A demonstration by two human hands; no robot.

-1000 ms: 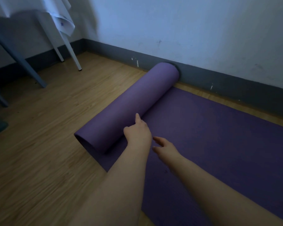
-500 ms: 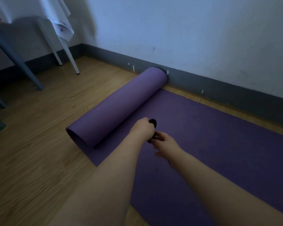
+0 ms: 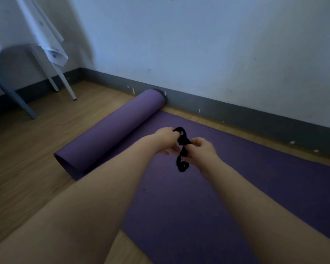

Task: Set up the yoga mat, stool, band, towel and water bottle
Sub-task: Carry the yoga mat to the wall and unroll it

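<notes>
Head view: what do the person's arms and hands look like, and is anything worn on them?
Both forearms are bare as far as the frame shows: no sleeves or cuffs. The left hand and right hand carry no gloves, and no watch, bracelet or ring can be made out, though the dim light could hide something small.

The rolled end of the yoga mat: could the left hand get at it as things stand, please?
Probably yes, once freed: the rolled end lies just beyond the left hand with nothing between, but both hands grip the black band.
</notes>
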